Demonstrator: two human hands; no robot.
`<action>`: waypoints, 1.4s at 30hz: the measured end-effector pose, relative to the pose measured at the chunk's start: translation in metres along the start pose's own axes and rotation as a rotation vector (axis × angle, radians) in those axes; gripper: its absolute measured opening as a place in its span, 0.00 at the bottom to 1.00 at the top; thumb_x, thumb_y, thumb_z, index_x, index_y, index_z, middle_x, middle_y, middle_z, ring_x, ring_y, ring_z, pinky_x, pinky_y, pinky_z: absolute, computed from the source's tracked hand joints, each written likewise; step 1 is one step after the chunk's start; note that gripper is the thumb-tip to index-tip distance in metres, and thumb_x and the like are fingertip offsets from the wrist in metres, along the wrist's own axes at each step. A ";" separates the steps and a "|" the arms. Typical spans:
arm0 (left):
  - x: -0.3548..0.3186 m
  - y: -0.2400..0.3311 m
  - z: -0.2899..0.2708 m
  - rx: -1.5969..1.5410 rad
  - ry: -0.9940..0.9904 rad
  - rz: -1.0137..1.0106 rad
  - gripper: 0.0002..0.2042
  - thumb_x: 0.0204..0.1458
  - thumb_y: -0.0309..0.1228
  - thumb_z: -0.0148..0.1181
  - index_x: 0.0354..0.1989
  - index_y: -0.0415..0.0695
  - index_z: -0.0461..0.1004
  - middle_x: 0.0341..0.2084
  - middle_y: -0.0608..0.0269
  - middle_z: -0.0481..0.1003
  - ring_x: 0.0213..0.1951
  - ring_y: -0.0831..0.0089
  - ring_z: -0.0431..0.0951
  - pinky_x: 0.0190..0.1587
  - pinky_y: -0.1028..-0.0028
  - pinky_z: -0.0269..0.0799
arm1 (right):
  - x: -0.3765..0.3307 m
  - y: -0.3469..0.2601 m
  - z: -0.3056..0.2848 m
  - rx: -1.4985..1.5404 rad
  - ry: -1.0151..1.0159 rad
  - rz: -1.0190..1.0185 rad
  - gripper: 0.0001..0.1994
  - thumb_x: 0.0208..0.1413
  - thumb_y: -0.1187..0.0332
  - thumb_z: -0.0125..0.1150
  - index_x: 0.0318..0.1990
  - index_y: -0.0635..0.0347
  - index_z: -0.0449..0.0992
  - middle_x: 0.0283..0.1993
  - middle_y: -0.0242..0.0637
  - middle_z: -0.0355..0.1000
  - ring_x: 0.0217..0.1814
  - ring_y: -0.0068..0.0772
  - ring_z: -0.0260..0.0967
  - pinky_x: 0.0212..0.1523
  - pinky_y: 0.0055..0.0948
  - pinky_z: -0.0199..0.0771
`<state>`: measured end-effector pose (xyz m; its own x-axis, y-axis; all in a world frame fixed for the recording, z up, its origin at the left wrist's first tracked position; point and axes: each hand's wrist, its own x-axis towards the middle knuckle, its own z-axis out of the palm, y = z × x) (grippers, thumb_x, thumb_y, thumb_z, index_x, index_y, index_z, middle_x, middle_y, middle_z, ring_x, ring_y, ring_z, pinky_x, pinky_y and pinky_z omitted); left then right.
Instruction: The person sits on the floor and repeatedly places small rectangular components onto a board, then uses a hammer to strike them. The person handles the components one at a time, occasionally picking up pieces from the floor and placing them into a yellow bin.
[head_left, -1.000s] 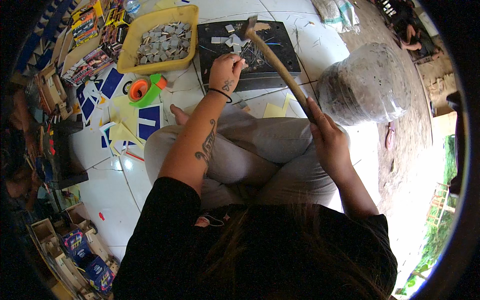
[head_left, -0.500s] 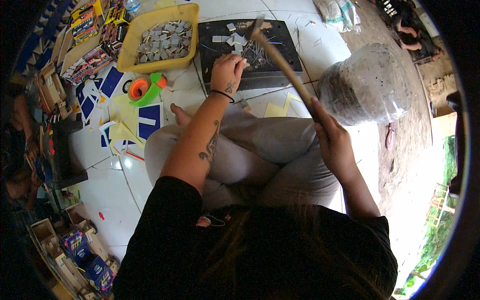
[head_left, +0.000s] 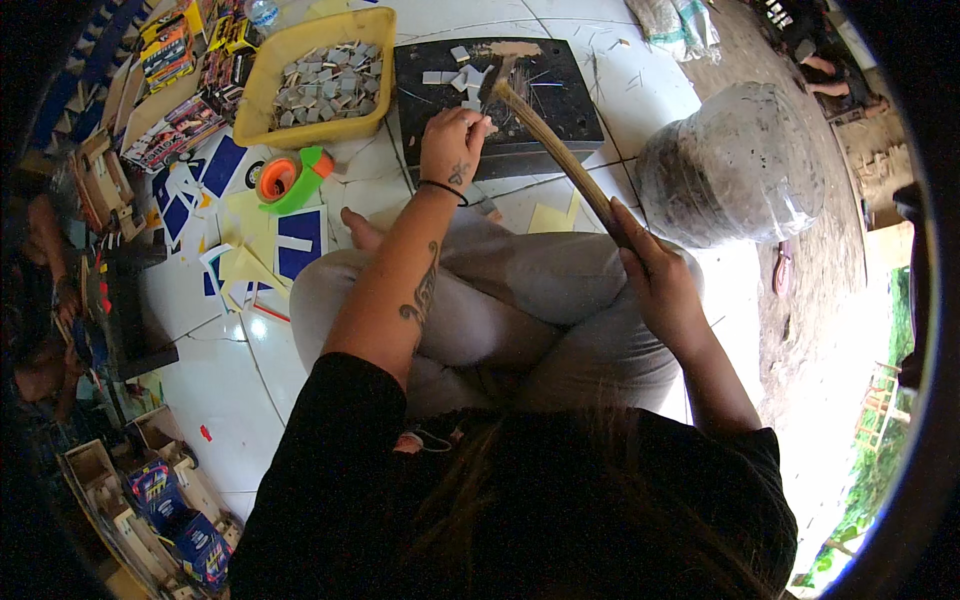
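Head view: right hand [head_left: 660,285] grips the hammer [head_left: 570,163]; left hand [head_left: 452,145] pinched narrow, hold unclear; tub [head_left: 330,138] and bundle [head_left: 735,165] flank the block [head_left: 422,110].

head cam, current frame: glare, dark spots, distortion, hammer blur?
Head view: lower right blown out beside the greenery; head view: glare spots on the white tile floor, shine on the plastic-wrapped bundle; head view: left edge dim, detail poor; head view: fisheye bends edges toward a black rim; head view: hammer handle fairly crisp, its head harder to make out.
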<state>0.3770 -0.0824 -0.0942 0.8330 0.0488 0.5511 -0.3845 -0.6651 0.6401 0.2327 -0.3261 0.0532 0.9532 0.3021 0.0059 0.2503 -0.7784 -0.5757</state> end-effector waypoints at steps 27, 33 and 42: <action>-0.024 0.006 -0.067 0.449 -0.175 -0.030 0.09 0.42 0.25 0.60 0.35 0.44 0.76 0.33 0.59 0.72 0.40 0.58 0.70 0.46 0.62 0.65 | -0.016 0.018 0.043 0.220 0.036 0.081 0.26 0.57 0.75 0.49 0.64 0.50 0.56 0.45 0.48 0.70 0.44 0.35 0.69 0.46 0.29 0.66; -0.020 0.002 -0.065 0.274 -0.219 -0.125 0.12 0.40 0.20 0.61 0.36 0.42 0.75 0.34 0.57 0.72 0.35 0.60 0.74 0.39 0.66 0.71 | -0.013 0.009 0.056 0.073 -0.025 0.109 0.27 0.57 0.74 0.46 0.64 0.45 0.53 0.49 0.54 0.67 0.50 0.53 0.67 0.47 0.41 0.68; -0.015 -0.006 -0.069 0.123 -0.276 -0.254 0.09 0.40 0.21 0.62 0.33 0.40 0.76 0.34 0.54 0.73 0.36 0.56 0.74 0.41 0.64 0.72 | 0.000 -0.003 0.067 -0.087 -0.055 0.064 0.30 0.56 0.70 0.46 0.65 0.36 0.48 0.48 0.54 0.66 0.42 0.59 0.69 0.40 0.49 0.71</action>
<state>0.3389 -0.0280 -0.0694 0.9775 0.0322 0.2084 -0.1161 -0.7429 0.6593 0.2203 -0.2870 0.0005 0.9576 0.2782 -0.0748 0.2052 -0.8410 -0.5007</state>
